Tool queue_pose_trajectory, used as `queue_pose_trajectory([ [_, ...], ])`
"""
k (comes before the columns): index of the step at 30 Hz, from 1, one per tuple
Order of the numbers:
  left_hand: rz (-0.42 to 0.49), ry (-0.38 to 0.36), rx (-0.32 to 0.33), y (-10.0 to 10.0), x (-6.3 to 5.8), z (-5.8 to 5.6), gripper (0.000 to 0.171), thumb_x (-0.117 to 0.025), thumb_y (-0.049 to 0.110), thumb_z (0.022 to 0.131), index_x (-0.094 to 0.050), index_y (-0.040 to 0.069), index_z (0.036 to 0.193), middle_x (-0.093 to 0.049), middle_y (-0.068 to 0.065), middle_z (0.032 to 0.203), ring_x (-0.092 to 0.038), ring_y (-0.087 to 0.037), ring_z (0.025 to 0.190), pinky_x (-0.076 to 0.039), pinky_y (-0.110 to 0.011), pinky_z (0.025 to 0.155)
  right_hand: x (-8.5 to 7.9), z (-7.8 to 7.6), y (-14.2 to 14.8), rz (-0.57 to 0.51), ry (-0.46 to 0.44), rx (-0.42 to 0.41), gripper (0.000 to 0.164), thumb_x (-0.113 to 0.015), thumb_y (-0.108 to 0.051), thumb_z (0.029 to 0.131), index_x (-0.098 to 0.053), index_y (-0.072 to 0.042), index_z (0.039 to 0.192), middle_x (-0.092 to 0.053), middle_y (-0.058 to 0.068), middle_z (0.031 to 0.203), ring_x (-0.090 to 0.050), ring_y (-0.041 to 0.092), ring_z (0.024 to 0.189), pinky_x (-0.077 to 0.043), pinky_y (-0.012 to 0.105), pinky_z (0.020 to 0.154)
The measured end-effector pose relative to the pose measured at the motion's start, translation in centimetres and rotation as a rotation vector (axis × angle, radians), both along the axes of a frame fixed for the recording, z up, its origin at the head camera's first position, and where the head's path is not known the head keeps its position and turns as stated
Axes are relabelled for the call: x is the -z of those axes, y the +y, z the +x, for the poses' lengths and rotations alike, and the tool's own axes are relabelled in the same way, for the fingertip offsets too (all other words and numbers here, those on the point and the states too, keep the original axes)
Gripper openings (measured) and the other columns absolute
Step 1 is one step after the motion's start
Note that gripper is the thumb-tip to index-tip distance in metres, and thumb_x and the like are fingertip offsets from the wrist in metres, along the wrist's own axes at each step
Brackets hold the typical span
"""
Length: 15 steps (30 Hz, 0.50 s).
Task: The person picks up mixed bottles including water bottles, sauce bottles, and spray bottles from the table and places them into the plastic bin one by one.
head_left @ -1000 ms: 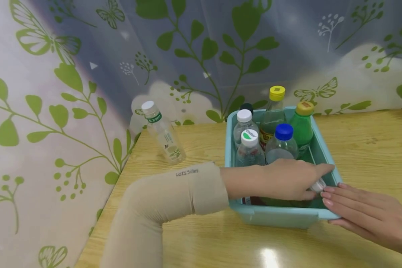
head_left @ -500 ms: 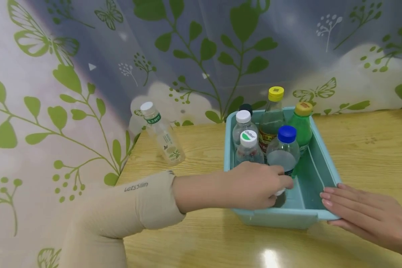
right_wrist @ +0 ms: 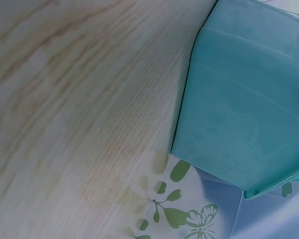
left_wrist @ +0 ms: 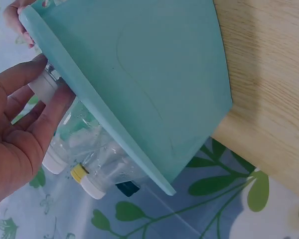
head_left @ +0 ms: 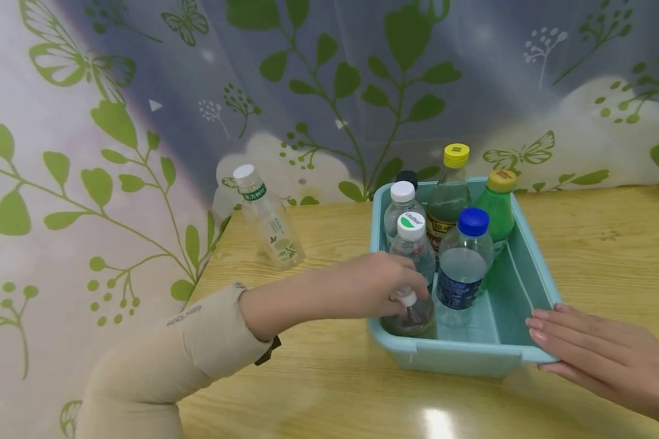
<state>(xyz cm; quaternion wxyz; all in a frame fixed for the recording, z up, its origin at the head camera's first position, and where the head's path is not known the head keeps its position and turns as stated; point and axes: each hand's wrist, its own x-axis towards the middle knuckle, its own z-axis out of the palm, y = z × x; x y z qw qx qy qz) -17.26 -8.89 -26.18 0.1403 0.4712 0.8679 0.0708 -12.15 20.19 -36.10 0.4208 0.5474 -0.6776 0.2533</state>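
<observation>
My left hand (head_left: 381, 286) pinches the white cap of a clear bottle (head_left: 419, 320) in the front left corner of a light blue plastic bin (head_left: 461, 352). In the left wrist view, thumb and fingers close around that white cap (left_wrist: 44, 88) beside the bin's rim. With straight fingers together, my right hand (head_left: 606, 350) rests on the bin's front right corner; it does not show in the right wrist view. Just right of the pinched bottle stands a blue-capped bottle (head_left: 460, 286), and behind it a clear bottle with a green-and-white cap (head_left: 414, 247).
At the back of the bin stand a yellow-capped glass bottle (head_left: 449, 198), a green bottle (head_left: 494, 213), a white-capped bottle (head_left: 402, 210) and a dark cap (head_left: 407, 178). A clear bottle (head_left: 277, 235) stands on the wooden table (head_left: 329, 378), left of the bin. Behind hangs a leaf-patterned curtain (head_left: 318, 91).
My left hand has moved left with the white-capped bottle, from the bin's front right corner to its front left. The blue-capped bottle has shifted slightly right. My right hand has stayed put.
</observation>
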Motion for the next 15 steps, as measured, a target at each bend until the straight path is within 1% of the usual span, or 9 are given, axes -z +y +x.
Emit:
queue_pose_trajectory([
  [2,0.005,-0.018,-0.006,-0.2,0.1,0.0,0.029,-0.071,0.012,0.086,-0.067,0.011,0.114,-0.064,-0.001,0.113,-0.061,-0.011,0.103,-0.047,-0.014,0.084,0.0,0.0,-0.1,-0.011,0.006,-0.004,0.035,-0.055,-0.027,0.097,-0.069,0.001,0.111,-0.068,0.011,0.113,-0.053,0.011,0.122,-0.036,0.021,0.106],
  [5,0.014,-0.019,-0.015,-0.3,0.2,0.1,0.032,-0.071,0.015,0.086,-0.066,0.011,0.117,-0.064,-0.002,0.115,-0.061,-0.01,0.102,-0.047,-0.013,0.084,-0.1,0.1,0.0,-0.005,-0.009,-0.003,0.036,-0.055,-0.029,0.096,-0.069,0.0,0.111,-0.068,0.01,0.112,-0.052,0.009,0.123,-0.035,0.019,0.106],
  [7,0.021,-0.007,-0.025,-0.4,0.2,0.2,0.034,-0.072,0.016,0.085,-0.065,0.011,0.118,-0.064,-0.002,0.116,-0.061,-0.01,0.102,-0.047,-0.014,0.085,-0.1,0.1,-0.1,-0.013,0.003,-0.007,0.036,-0.055,-0.029,0.096,-0.07,0.0,0.11,-0.069,0.01,0.111,-0.052,0.009,0.122,-0.035,0.02,0.105],
  [10,0.036,0.012,-0.055,-0.5,0.1,0.3,0.039,-0.073,0.02,0.084,-0.064,0.011,0.121,-0.064,-0.002,0.118,-0.061,-0.011,0.104,-0.048,-0.017,0.086,-0.2,-0.2,-0.5,-0.054,0.048,-0.027,0.034,-0.057,-0.027,0.095,-0.071,0.001,0.108,-0.07,0.012,0.108,-0.055,0.011,0.119,-0.038,0.021,0.104],
  [14,0.093,0.013,-0.105,-1.2,-0.1,0.5,0.042,-0.074,0.023,0.083,-0.063,0.012,0.123,-0.064,-0.001,0.121,-0.06,-0.013,0.108,-0.049,-0.021,0.088,-0.2,-0.4,-0.8,-0.09,0.101,-0.045,0.032,-0.058,-0.024,0.095,-0.071,0.003,0.107,-0.07,0.014,0.105,-0.058,0.015,0.116,-0.04,0.023,0.103],
  [15,0.119,0.015,-0.111,-1.4,-0.1,0.5,0.043,-0.074,0.023,0.083,-0.064,0.011,0.123,-0.064,-0.002,0.121,-0.06,-0.014,0.108,-0.049,-0.022,0.088,-0.2,-0.4,-0.7,-0.079,0.098,-0.041,0.033,-0.057,-0.024,0.095,-0.07,0.003,0.108,-0.07,0.013,0.107,-0.057,0.015,0.117,-0.039,0.023,0.103],
])
